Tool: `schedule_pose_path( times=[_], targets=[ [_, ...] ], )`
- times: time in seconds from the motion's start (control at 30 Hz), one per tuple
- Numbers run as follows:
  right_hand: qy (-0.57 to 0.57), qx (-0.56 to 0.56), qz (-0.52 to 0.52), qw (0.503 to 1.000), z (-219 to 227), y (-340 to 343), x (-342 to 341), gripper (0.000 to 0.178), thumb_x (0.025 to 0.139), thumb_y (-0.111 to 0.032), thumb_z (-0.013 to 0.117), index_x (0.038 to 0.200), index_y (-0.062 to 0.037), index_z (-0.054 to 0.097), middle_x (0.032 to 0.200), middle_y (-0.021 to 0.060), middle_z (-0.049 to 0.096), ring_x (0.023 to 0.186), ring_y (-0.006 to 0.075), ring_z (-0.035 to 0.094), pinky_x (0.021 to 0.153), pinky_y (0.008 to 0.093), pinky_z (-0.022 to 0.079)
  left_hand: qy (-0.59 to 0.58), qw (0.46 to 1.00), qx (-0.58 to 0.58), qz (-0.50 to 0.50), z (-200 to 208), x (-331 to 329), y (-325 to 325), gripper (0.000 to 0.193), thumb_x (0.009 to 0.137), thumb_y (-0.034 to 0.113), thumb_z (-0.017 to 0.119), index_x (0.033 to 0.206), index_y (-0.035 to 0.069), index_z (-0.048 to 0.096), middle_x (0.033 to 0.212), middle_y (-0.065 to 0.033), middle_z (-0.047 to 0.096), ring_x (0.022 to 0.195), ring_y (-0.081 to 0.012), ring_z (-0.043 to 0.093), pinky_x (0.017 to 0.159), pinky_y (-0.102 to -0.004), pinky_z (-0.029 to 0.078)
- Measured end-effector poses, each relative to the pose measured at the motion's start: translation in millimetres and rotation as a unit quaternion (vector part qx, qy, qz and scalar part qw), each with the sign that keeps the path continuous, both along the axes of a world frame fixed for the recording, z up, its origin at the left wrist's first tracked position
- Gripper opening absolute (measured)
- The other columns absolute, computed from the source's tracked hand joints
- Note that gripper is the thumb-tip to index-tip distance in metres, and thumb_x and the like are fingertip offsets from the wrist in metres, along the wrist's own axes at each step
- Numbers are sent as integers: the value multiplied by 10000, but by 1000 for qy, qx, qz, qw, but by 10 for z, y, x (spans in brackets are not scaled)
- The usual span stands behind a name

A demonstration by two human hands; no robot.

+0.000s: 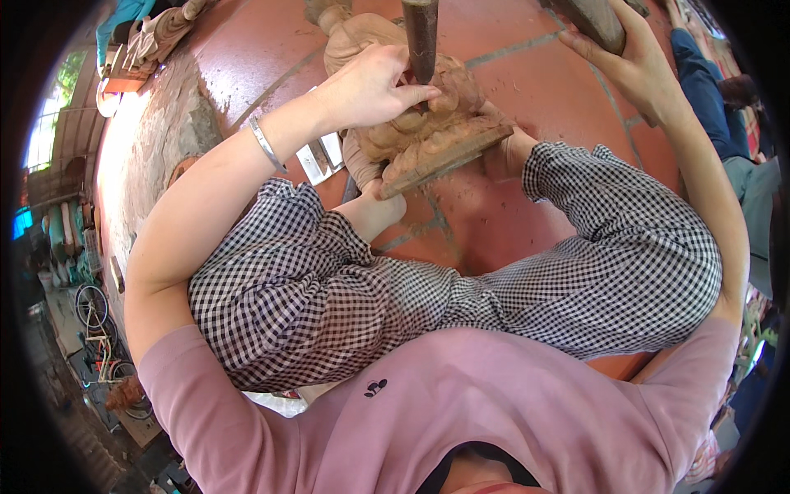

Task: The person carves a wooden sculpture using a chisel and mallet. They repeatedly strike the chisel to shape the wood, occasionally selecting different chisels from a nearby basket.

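A brown carved wooden figure [366, 37] lies on the tiles in front of me, its flat-edged base [448, 160] toward me and braced between my bare feet. My left hand [369, 86], with a silver bangle on the wrist, is closed around the lower end of a dark chisel [422, 37]. The chisel stands nearly upright over the carving; its tip is hidden by my fingers and the wood. Off to the right, my right hand [642, 74] grips a thick wooden mallet [594, 23], raised apart from the chisel and partly cut off by the upper edge.
Red floor tiles [535, 90] with wood crumbs surround the carving. A large rough wood slab [169, 123] lies at left, near a small white object [319, 160]. Another carved figure [160, 37] sits at the upper left. Another person's blue-clad leg [699, 90] is at right; bicycles [103, 329] stand far left.
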State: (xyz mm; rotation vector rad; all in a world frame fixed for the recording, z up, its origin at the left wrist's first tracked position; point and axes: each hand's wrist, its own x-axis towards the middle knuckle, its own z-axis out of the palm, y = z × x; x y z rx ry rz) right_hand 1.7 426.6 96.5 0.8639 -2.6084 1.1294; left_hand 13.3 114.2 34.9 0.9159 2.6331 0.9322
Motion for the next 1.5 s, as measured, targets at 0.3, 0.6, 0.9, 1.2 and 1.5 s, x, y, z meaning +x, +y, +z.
schedule_pose_path(
  times=[0.3,0.6,0.9,1.2,1.5],
  targets=[
    [133,107,23,985,119,-102,88,565,761,48,661,1301,-33,517,1153,203,644,1109,315,635,912,362,496,-20,998,-51,1,89,23,42,251,860,239,718,868,15,604,678,-111,579,647,-278,595,606,-389,455],
    [85,28,35,995,-96,42,-84,559,800,17,691,1321,-17,491,1207,175,618,1138,249,603,966,361,464,10,998,-56,-30,37,20,46,243,856,243,713,877,20,617,684,-111,590,653,-281,601,616,-400,463],
    [136,40,25,990,-178,83,-75,595,806,-6,705,1349,1,462,1274,161,589,1190,243,569,1009,360,439,-40,997,-63,-7,117,37,99,240,866,230,691,882,15,587,735,-155,618,713,-334,625,644,-417,473],
    [162,74,39,983,-112,-37,-11,585,723,36,701,1283,-58,559,1172,186,646,1115,333,632,941,373,503,41,994,-77,-63,70,65,118,238,855,221,684,928,23,574,823,-177,649,795,-385,636,706,-471,499],
    [132,-22,87,987,-224,75,-97,579,818,-12,704,1341,10,455,1187,134,614,1077,210,605,922,340,481,-30,999,-25,-14,-1,40,42,233,864,233,673,920,26,581,750,-175,631,738,-386,625,646,-458,477]
  ],
)
